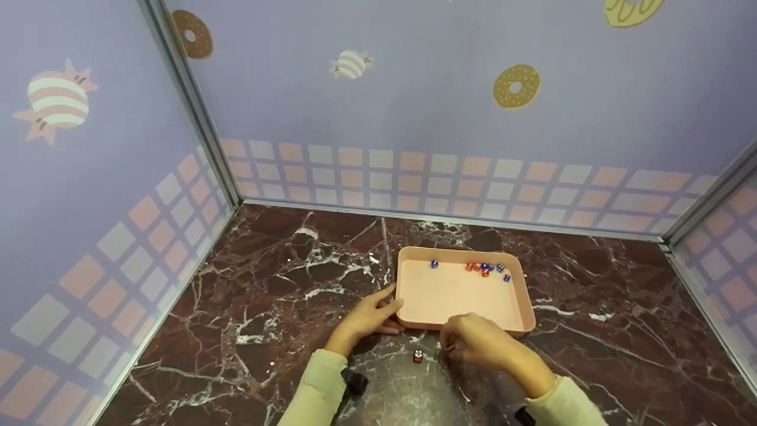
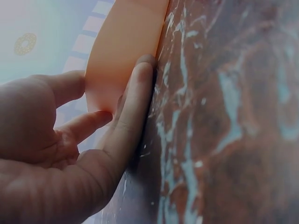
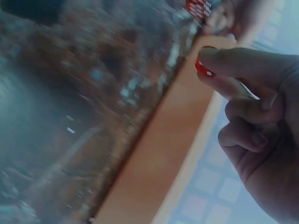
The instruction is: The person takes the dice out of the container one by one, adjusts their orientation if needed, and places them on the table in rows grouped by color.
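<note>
I observed a shallow peach tray (image 1: 446, 296) on a dark, marbled tabletop (image 1: 266, 355), positioned below the patterned back panel (image 1: 414, 100). The left hand (image 1: 366, 316) was located at the tray's near left corner. Its fingers were spread and mostly straight, with fingertips in contact with the outer walls; in the left wrist view, one finger lay along the side of the tray, close to the tabletop.

The right hand (image 1: 479, 340) was located at the tray's near edge. Its thumb and forefinger pinched one red die (image 3: 202, 69), with the other fingers folded toward the palm. The right wrist view showed this die outside the tray, in front of its near wall; I could not tell whether it touched that wall.

A loose red die (image 1: 418, 355) rested on the tabletop in front of the tray, between the two hands. Inside the tray, several red dice (image 1: 485, 273) and blue dice (image 1: 500, 268) lay grouped toward the far right. A single blue die (image 1: 434, 264) lay apart from them, near the far left. Both forearms carried pale sleeves (image 1: 313, 387), with a black device (image 1: 355, 382) visible at the left wrist.
</note>
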Demonstrator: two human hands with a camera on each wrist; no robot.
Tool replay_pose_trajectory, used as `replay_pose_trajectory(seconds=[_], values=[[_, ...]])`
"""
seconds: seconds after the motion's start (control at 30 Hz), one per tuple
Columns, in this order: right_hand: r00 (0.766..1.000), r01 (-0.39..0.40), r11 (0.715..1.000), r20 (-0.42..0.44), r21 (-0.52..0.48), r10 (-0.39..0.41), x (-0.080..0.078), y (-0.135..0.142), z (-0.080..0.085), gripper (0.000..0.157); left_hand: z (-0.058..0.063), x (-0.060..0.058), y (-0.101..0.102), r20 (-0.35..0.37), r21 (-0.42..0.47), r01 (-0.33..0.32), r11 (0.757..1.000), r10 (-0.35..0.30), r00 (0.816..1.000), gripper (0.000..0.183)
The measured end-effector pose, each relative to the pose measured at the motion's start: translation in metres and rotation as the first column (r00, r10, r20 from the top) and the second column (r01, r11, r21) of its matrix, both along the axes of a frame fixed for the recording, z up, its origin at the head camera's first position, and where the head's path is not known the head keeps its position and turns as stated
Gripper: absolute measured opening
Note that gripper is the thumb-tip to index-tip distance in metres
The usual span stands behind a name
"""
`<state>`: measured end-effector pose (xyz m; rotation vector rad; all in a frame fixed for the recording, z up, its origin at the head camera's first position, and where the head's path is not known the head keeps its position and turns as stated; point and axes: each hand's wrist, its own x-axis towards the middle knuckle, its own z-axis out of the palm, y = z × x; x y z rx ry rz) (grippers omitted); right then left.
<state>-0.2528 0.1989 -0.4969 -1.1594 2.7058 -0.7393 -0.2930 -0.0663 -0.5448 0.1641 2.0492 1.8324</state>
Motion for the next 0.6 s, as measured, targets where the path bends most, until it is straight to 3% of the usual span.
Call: replay_pose_trajectory(seconds=[0.23,0.6], values=[[0.998,0.046,0.998,-0.054,0.052,-0.044,0.007,-0.017,-0.017,0.026,0.004,0.000,-0.005,0.032,0.039,0.006,0.999,-0.008,0.999,0.069],[0.997,0.080,0.994,-0.015,0.080,-0.079,0.010,-0.022,-0.019,0.029,0.003,0.004,-0.007,0.049,0.079,0.016,0.997,-0.020,0.999,0.072]])
